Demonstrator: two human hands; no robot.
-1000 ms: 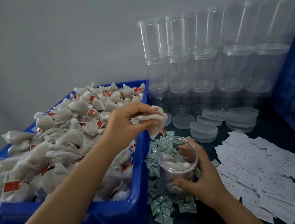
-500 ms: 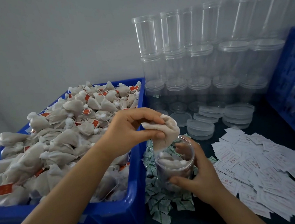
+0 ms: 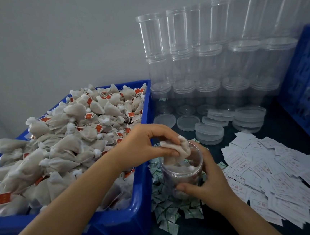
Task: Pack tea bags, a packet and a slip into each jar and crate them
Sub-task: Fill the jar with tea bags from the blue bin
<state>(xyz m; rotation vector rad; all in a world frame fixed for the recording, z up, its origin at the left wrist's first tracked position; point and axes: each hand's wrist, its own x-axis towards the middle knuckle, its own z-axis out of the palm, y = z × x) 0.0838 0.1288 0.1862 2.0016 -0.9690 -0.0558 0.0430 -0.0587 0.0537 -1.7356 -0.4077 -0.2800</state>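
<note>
Here the left hand [image 3: 149,144] pinches a tea bag [image 3: 179,150] right over the mouth of the clear jar [image 3: 181,173], its lower end already dipping inside, while the right hand [image 3: 210,183] grips the jar upright on the worktop [image 3: 275,125]; the drop is straight down.

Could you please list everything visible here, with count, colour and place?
tea bags: many, beige with red tags, heaped in the bin
bin: one, blue, left
open jar: one, clear, centre, tea bags inside
held tea bag: one, beige, at the jar mouth
packets: many, green-white, around the jar
slips: many, white, right
empty jars: many, clear, stacked behind
lids: several, clear, before the stacks
crate: one, blue, far right
left hand: pinches the held tea bag
right hand: grips the open jar
</note>
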